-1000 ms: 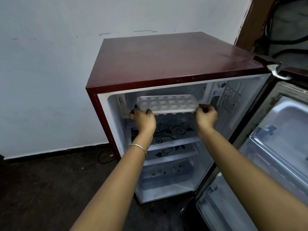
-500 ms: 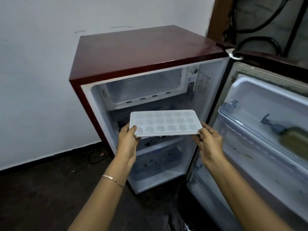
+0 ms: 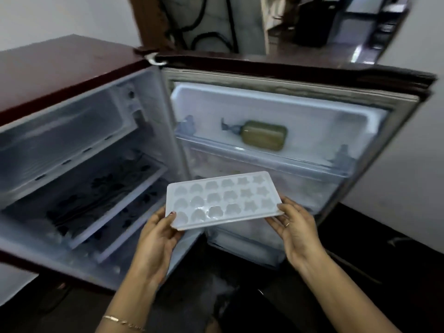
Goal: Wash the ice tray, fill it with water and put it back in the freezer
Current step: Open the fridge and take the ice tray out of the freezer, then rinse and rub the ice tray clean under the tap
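A white ice tray (image 3: 223, 200) with several shaped moulds is held level in front of the open fridge door. My left hand (image 3: 157, 233) grips its near left corner and my right hand (image 3: 296, 225) holds its right end. The moulds look empty. The freezer compartment (image 3: 62, 138) at the top left of the small maroon fridge (image 3: 60, 66) stands open with nothing in it.
The fridge door (image 3: 288, 121) is swung open to the right; a greenish pump bottle (image 3: 263, 135) lies on its upper shelf. Glass shelves (image 3: 101, 198) with a dark floral print fill the fridge body. The floor (image 3: 384, 248) is dark. Cables and a doorway lie behind the fridge.
Both hands drew the ice tray out of the freezer compartment, then carried it down and to the right, in front of the door. The view swung right.
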